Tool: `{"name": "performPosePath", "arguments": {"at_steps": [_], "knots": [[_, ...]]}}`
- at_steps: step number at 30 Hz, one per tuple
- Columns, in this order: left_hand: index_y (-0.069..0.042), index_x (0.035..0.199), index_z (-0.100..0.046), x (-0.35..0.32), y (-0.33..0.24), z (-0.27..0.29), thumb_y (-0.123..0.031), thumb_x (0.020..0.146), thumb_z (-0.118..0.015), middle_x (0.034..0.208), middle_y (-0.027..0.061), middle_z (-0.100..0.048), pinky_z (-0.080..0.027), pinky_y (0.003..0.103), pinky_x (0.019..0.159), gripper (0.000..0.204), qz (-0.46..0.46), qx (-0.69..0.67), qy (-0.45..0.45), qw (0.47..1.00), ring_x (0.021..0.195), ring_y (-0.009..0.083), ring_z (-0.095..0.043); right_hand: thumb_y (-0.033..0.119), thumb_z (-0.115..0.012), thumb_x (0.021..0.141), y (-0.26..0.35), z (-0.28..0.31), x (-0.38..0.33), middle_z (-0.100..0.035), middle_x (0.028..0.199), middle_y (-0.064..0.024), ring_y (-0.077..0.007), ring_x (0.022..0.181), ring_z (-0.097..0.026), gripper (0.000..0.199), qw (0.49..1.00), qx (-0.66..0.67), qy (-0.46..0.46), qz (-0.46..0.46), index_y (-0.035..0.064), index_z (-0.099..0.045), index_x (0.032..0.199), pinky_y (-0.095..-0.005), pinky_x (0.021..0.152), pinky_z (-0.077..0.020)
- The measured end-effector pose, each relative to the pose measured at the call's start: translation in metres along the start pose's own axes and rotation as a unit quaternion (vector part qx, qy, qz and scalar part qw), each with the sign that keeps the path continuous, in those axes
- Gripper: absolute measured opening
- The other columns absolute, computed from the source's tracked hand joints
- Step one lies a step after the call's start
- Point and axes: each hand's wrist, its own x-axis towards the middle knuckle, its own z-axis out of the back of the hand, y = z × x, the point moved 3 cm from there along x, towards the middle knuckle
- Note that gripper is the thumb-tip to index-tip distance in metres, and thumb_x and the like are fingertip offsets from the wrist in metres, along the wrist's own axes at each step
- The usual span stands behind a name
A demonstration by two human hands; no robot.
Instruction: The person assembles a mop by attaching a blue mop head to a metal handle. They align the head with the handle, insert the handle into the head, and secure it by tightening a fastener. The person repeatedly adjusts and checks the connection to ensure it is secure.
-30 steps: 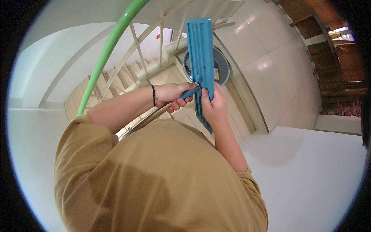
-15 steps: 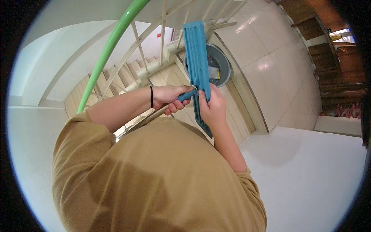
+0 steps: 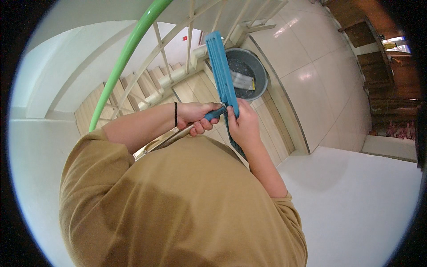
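A flat mop with a long, ribbed blue head (image 3: 219, 64) is held out in front of my body, the head tilted nearly edge-on. My left hand (image 3: 195, 116), with a black band at the wrist, is closed around the blue-ended mop handle (image 3: 215, 114) close to the joint. The handle's metal pole runs back beneath my left forearm. Pressed against the lower part of the mop head, my right hand (image 3: 243, 122) grips it beside the joint. Beyond stands a round grey bucket (image 3: 262, 91) holding dark, bubbly water and a whitish pad (image 3: 242, 81) with a yellow edge.
A green handrail (image 3: 120, 71) with cream bars rises at the left, and wooden-looking stairs (image 3: 138, 82) lie beyond it. The bucket rests on a tiled step. A raised ledge (image 3: 284, 107) borders glossy tiles (image 3: 311, 84). A white surface (image 3: 347, 191) is at the right.
The mop head has turned from its broad face to nearly edge-on, tipping slightly left. More of the bucket and the pad now shows. Both hands keep their hold.
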Motion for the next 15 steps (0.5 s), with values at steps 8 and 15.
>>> {"name": "performPosePath", "arguments": {"at_steps": [8, 15], "knots": [[-0.019, 0.071, -0.039, 0.008, 0.006, 0.003, -0.062, 0.089, -0.021, 0.048, -0.0105, -0.025, -0.019, 0.020, 0.034, 0.050, 0.034, -0.047, 0.002, 0.998, 0.037, 0.0022, -0.021, 0.006, -0.054, 0.080, -0.002, -0.004, 0.000, -0.059, 0.090, -0.0210, -0.0386, 0.082, -0.058, 0.015, 0.998, -0.028, 0.043, -0.029, -0.0022, -0.058, 0.093, -0.0403, 0.071, -0.0465], [-0.018, 0.071, -0.040, 0.011, 0.010, 0.006, -0.059, 0.090, -0.021, 0.048, -0.0106, -0.026, -0.021, 0.020, 0.034, 0.049, 0.049, -0.073, 0.017, 0.996, 0.037, 0.0019, -0.022, 0.006, -0.055, 0.079, -0.005, -0.010, -0.003, -0.058, 0.088, -0.0203, -0.0380, 0.081, -0.056, 0.020, 0.997, -0.053, 0.048, -0.018, -0.0009, -0.058, 0.098, -0.0418, 0.071, -0.0459]]}}
